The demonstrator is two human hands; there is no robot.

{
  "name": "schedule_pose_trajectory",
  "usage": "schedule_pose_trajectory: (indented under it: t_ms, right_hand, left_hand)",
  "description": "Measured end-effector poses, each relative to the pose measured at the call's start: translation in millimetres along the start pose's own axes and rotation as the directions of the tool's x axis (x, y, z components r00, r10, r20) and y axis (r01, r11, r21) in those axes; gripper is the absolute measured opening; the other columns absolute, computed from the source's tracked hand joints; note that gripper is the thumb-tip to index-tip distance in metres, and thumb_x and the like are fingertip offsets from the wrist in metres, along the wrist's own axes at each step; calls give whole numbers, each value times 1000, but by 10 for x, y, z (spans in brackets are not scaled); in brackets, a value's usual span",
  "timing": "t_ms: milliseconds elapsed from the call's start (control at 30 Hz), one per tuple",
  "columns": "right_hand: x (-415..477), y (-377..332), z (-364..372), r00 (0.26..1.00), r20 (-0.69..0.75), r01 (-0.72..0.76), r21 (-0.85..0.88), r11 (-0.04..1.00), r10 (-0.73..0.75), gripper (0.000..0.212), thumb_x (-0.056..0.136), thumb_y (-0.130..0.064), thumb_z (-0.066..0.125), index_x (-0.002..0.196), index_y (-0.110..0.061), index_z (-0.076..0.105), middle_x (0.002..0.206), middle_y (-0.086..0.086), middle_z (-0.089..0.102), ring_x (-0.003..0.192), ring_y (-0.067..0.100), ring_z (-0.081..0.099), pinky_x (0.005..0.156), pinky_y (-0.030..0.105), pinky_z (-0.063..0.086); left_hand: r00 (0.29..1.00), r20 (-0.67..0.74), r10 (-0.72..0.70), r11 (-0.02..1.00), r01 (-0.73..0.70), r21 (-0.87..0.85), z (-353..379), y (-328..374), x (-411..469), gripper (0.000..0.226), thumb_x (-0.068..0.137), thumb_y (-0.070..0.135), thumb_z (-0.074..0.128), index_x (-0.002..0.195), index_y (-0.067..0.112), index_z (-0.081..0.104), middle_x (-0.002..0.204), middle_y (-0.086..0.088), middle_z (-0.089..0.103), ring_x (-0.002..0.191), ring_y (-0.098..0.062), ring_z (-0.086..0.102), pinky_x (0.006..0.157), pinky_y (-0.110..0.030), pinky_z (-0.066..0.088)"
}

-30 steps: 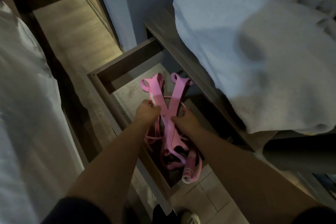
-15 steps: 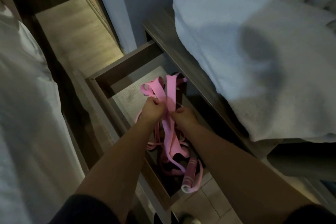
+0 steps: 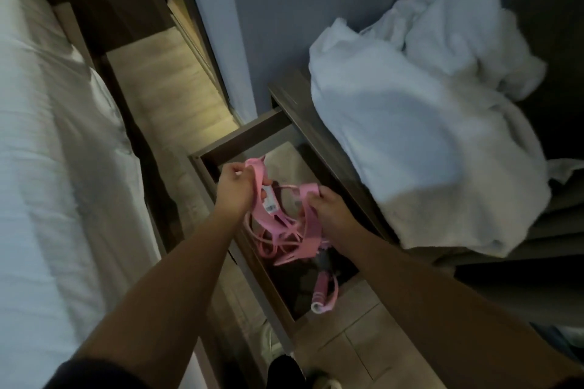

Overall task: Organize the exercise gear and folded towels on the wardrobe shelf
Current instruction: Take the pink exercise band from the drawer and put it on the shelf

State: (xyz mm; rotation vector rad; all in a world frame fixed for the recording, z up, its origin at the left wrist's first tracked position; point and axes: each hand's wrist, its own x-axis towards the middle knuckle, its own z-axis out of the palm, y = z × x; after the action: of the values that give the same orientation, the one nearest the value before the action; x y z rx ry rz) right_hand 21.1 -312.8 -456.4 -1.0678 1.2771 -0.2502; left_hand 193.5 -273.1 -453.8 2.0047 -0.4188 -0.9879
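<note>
pink bands (image 3: 278, 224) between left hand (image 3: 235, 188), right hand (image 3: 328, 204) (both gripping)

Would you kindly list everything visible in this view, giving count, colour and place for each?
drawer: one, dark wood, pulled open, centre
pink resistance bands: one tangled bundle, pink, held over the drawer; number of bands unclear
pink handle: one, pink with a pale end, dangling below the bundle at the drawer's near end
label: one, white, on a strap near the bundle's top
shelf: one, dark wood, right of the drawer
towels: one rumpled heap, white, on the shelf
bedding: white, left side
floor tiles: grey-brown, bottom
left hand: one, grips a strap loop
right hand: one, pinches another strap
</note>
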Motion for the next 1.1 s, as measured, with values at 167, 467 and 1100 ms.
schedule_pose_trajectory:
  t_ms: [167,467,1100]
  right_hand:
    - [-425,-341,-43,997,60,48,0,999,-48,20,99,-29,44,106,-22,61,108,12,65,93,26,69,84,43,57]
    - [-942,-916,-169,994,-66,85,-79,993,-90,20,99,-21,45,106,-17,63,97,11,65,85,22,63,75,33,51]
    - [-1857,-2290,12,988,79,141,-83,987,-135,21,102,-18,45,111,-9,61,91,14,64,83,28,62,87,44,53]
  left_hand:
    - [999,28,45,999,-44,-26,-284,368,-351,15,101,31,47,107,19,53,102,-9,64,86,-22,68,82,-41,58]
    - [970,157,186,967,-153,-203,-544,1194,-957,17,105,21,42,113,8,49,69,-6,67,52,-16,63,53,-26,56]
    - [977,207,49,933,29,-359,-1406,2035,-1679,31,104,17,41,96,-1,65,79,-14,70,58,-21,60,60,-30,53]
